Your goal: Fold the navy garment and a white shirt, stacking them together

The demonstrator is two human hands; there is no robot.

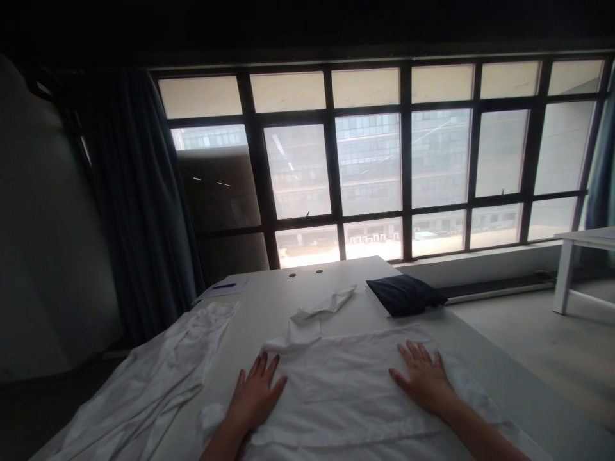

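Observation:
A white cloth garment lies spread over the near part of the table, with a narrow strip of it, perhaps a sleeve, stretching toward the far end. My left hand rests flat on its left side, fingers apart. On the right side of the garment, my right hand also lies flat with its fingers spread. Neither hand grips anything. The garment's near edge runs out of the bottom of the view.
Rumpled white cloth covers the table's left side. A folded dark cloth sits at the right edge. Paper with a pen lies far left on the white table. Beyond are windows, a curtain and another table.

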